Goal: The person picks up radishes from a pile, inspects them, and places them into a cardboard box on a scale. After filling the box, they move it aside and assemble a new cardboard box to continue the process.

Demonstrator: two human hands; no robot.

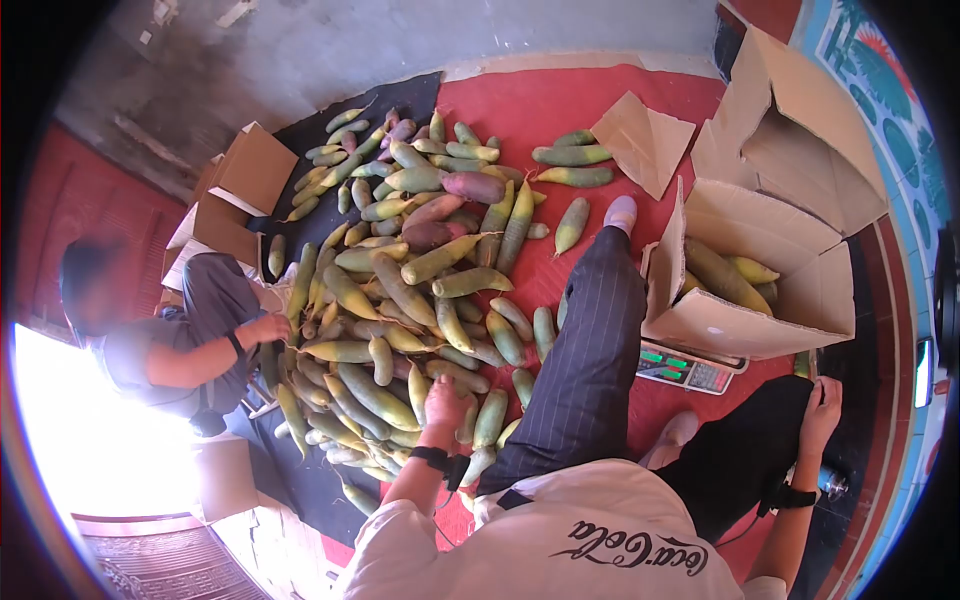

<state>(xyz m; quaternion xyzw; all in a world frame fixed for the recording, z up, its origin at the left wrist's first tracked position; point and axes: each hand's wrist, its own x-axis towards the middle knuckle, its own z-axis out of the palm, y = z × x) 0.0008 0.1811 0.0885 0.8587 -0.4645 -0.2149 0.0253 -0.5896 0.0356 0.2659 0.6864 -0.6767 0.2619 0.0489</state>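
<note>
Many green, yellowish and purple radishes [370,390] lie in a large heap on the floor. My left hand [447,403] is at the heap's near right edge, its fingers curled around a green radish that they partly hide. My right hand [822,408] rests by my right knee, away from the radishes, with its fingers bent; whether anything is in it cannot be made out. An open cardboard box [790,335] with several radishes inside stands on a digital scale [690,370] between my legs and the right side.
Another open box [815,150] stands behind the first, beside a cardboard flap [645,140] on the red mat [560,95]. At the left, a seated person [150,350] reaches a hand to the heap. More boxes [255,170] stand behind that person.
</note>
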